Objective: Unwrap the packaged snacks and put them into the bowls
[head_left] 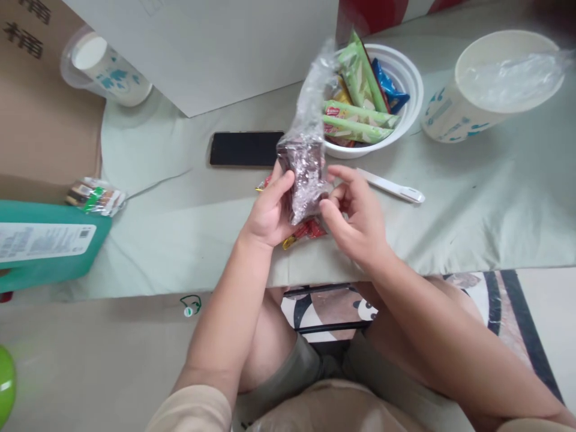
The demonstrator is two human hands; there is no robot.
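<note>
My left hand [270, 210] is wrapped round a dark brown, block-shaped pack in a crinkled clear plastic bag [306, 174]. The bag's loose end sticks up and away from me. My right hand [355, 219] is at the lower right edge of the bag, thumb and curled fingers pinching it, with the index finger stretched out along its side. Under the bag, red and gold wrapped sweets [306, 231] lie on the cloth, partly hidden. What exactly is inside the bag is hard to make out.
Behind my hands are a black phone [245, 149] and a white bowl [411, 81] of wrapped snacks. A white box cutter-like tool [396, 187] lies right, near a large paper tub [450, 114] with plastic in it. Left are a paper cup [119, 75], small packet [96, 197] and green box [49, 240].
</note>
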